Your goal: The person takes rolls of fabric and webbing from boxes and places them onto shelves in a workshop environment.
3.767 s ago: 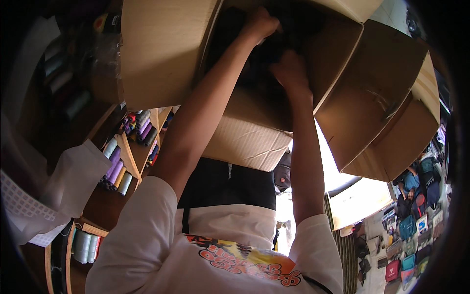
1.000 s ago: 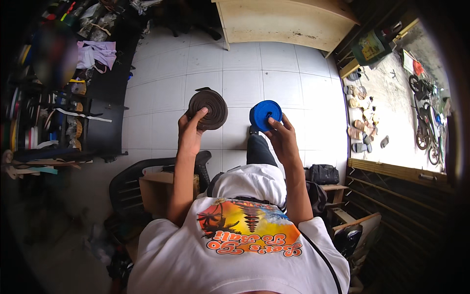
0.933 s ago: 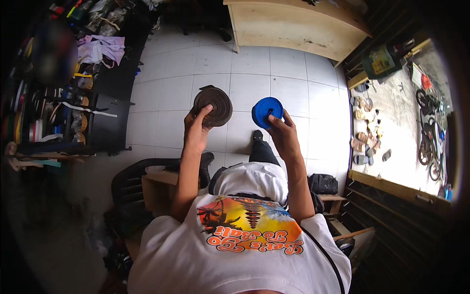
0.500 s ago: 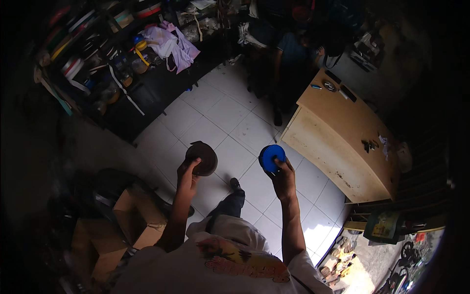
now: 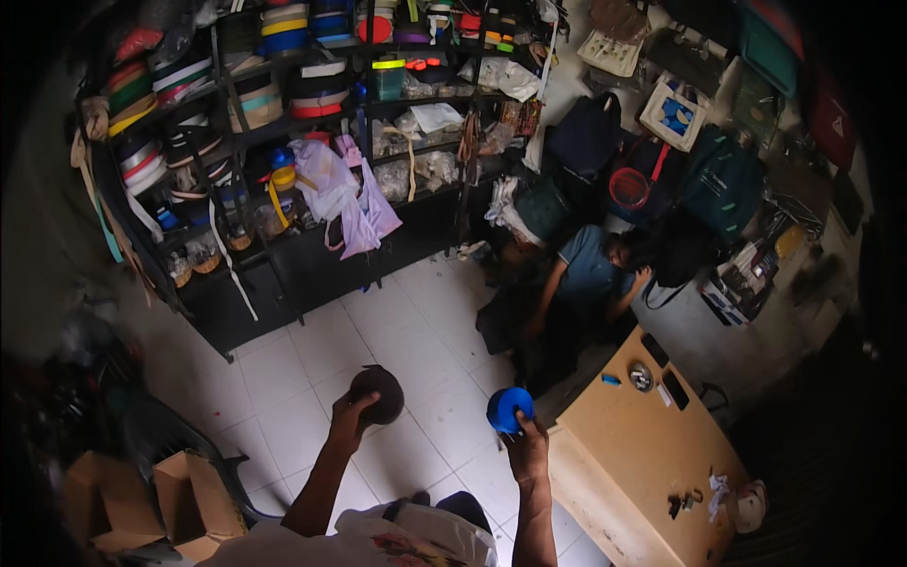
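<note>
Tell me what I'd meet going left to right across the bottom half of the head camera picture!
Brown cardboard → brown roll in the left hand → blue roll in the right hand → wooden table.

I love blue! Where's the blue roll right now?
In the head view's lower middle, the blue roll is in the person's right hand, just left of the wooden table.

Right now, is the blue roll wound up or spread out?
Wound up: the blue roll keeps a compact, round shape in the right hand, with no loose length seen hanging from it.
</note>
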`<state>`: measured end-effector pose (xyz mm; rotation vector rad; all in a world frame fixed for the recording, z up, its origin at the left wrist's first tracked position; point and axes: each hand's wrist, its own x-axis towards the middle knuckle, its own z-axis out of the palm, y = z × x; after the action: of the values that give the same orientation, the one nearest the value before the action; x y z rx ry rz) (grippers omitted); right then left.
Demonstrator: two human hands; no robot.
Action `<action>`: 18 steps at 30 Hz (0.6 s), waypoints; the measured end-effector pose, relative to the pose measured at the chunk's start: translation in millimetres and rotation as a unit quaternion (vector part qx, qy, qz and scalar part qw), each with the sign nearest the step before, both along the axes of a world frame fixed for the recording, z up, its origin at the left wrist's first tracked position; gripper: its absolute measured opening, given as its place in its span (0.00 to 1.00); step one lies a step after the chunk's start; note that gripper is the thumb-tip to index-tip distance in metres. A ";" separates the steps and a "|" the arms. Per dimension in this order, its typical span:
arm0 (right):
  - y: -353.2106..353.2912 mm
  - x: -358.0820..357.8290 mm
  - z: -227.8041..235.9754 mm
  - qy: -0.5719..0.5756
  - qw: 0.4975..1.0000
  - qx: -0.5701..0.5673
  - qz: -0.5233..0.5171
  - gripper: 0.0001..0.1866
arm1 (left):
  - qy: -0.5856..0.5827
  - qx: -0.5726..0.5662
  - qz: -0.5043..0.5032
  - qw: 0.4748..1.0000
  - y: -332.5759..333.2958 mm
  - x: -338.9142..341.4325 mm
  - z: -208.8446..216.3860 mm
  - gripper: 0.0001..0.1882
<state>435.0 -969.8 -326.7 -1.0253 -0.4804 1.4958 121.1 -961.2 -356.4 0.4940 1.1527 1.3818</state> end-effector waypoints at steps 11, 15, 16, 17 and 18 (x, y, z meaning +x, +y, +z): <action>275.6 26.3 -30.0 0.032 0.996 0.077 0.011 0.34 | 0.022 0.046 -0.036 0.998 306.5 74.0 33.8 0.33; 391.9 34.5 4.2 0.073 0.988 0.093 0.102 0.33 | 0.050 0.093 0.025 0.994 392.1 90.2 81.9 0.39; 420.1 31.4 18.6 0.086 0.983 0.104 0.128 0.32 | 0.062 0.102 0.040 0.992 414.2 86.1 89.7 0.39; 450.3 25.2 32.9 0.106 0.973 0.124 0.161 0.32 | 0.075 0.110 0.055 0.990 436.6 79.2 99.1 0.38; 478.1 18.5 46.1 0.123 0.963 0.138 0.195 0.31 | 0.084 0.114 0.070 0.987 457.6 72.1 106.3 0.38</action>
<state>453.6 -491.7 -280.7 -0.5328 -0.7176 1.8141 193.1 -503.6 -250.0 0.7150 1.1885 1.6298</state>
